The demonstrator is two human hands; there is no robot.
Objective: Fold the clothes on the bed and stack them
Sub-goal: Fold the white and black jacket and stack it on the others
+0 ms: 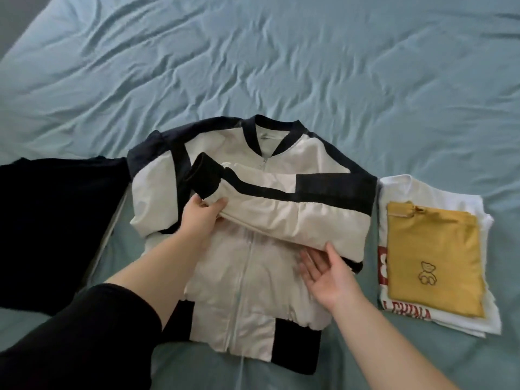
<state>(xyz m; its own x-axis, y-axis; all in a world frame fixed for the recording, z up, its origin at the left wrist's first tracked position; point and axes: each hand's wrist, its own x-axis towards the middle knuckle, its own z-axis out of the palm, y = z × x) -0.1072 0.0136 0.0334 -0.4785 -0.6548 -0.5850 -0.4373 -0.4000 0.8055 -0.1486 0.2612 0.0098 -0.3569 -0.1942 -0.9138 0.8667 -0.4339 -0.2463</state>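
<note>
A white and navy zip jacket [247,291] lies face up on the bed, collar away from me. Its right-side sleeve [309,209] is folded across the chest, cuff pointing left. My left hand [201,218] grips that sleeve just below the dark cuff. My right hand [327,277] lies flat with straight fingers on the jacket front, under the sleeve's lower edge. To the right sits a stack: a folded yellow garment with a bear outline [433,260] on top of a folded white T-shirt with red print [399,187].
A dark navy garment [56,226] lies spread at the left, touching the jacket's shoulder. The wrinkled light blue sheet [281,66] covers the whole bed beyond the clothes. The bed's edge shows at the top left corner.
</note>
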